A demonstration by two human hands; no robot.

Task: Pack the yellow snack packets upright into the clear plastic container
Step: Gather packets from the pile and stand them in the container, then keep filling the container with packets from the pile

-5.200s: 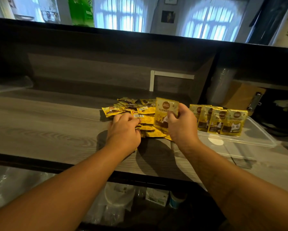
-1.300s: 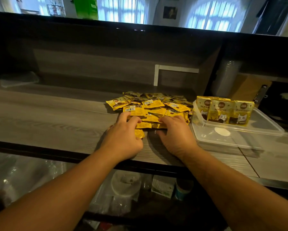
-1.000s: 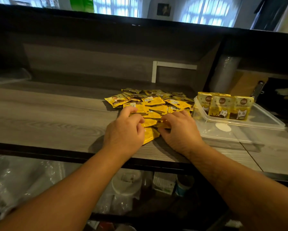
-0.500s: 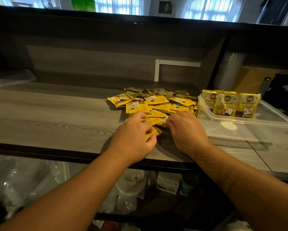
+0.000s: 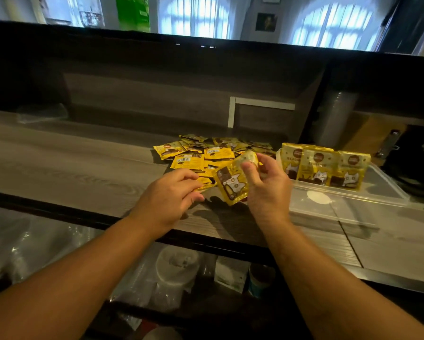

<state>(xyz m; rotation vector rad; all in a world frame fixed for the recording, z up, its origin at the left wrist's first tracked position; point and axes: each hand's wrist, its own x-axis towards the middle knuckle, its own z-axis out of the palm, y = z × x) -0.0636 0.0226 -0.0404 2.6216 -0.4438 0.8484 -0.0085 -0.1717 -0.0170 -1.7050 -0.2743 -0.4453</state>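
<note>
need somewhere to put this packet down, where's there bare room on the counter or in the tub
Bare counter runs left of the packet pile. Inside the tub, the near floor in front of the standing packets is free. It is crowded between the pile and the tub, where the right hand holds a packet and the left hand pinches another.

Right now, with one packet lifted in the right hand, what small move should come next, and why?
Probably carry the lifted packet in the right hand rightward to the container and stand it beside the upright packets, since it is already clear of the pile.
</note>
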